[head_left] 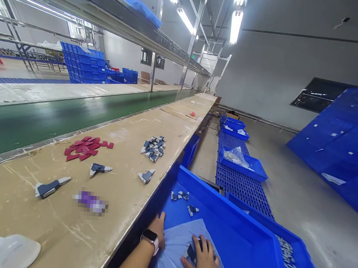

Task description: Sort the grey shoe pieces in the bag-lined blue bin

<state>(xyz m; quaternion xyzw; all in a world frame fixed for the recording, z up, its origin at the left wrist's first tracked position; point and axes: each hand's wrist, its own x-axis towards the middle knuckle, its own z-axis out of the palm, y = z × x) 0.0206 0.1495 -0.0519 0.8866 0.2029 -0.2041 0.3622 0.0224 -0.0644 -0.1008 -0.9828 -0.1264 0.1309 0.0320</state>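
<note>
While the left hand, a smartwatch on its wrist, rests open and empty beside a pale blue plastic sheet, the right hand curls closed on a small dark blue-and-grey moulded piece lying on that sheet, inside a large blue plastic tray toward its near end. Similar small pieces lie loose on the tray's floor beyond the sheet. A second blue tray just to the right holds a heap of pale pieces, and a farther blue tray holds a clear plastic bag with small metal parts. Along the edge of the desk beside the trays lie a pile of red pieces, a pile of blue-and-white pieces, and several single grey-blue parts.
</note>
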